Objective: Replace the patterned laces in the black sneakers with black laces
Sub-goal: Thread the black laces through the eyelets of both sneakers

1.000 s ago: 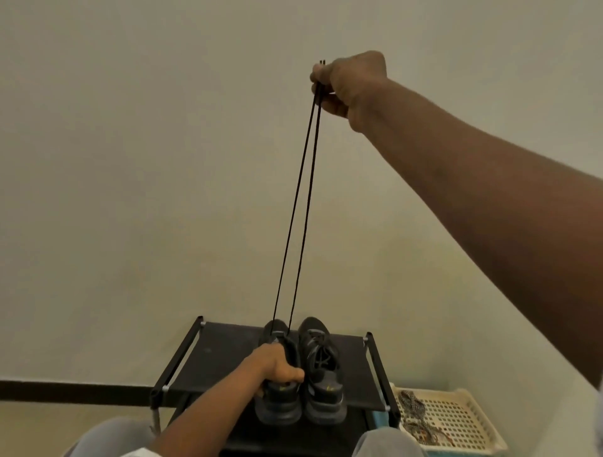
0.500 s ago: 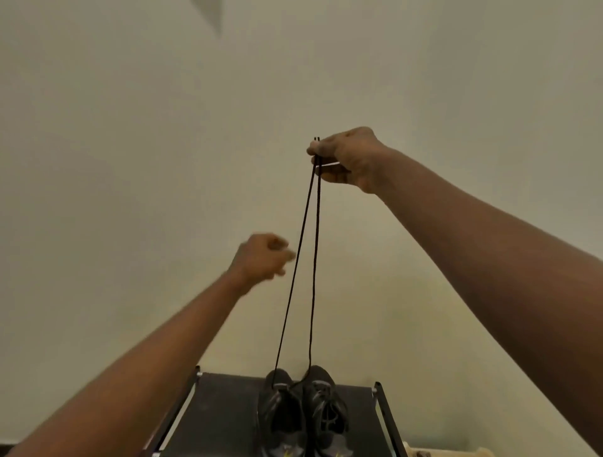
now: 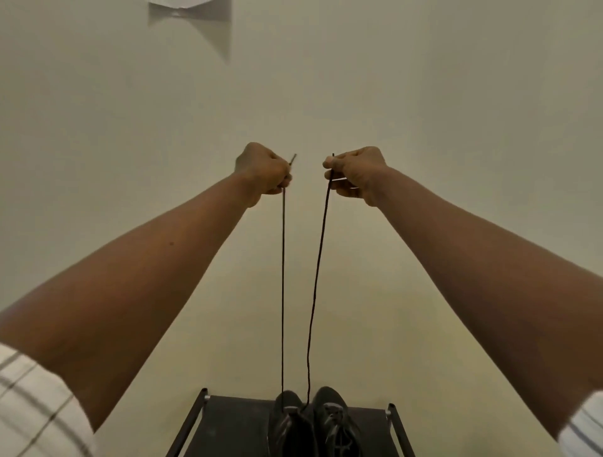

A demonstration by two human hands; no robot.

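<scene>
2 sneakers stand side by side on the shelf [image 3: 235,424], in front of the wall [image 3: 130,163]: the left sneaker [image 3: 290,430] touches the right sneaker [image 3: 336,424]. The lace [image 3: 283,293] rises from the left sneaker in 2 strands. The left hand [image 3: 262,171] pinches the left strand, the right hand [image 3: 354,174] the right strand. Both hands are level, near each other, high above the sneakers. A sheet [image 3: 177,3] sits on the wall above the left hand.

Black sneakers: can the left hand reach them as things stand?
Likely yes: nothing stands between the left hand and the black sneakers on the rack, though it is raised, pinching one end of the black lace.
</scene>
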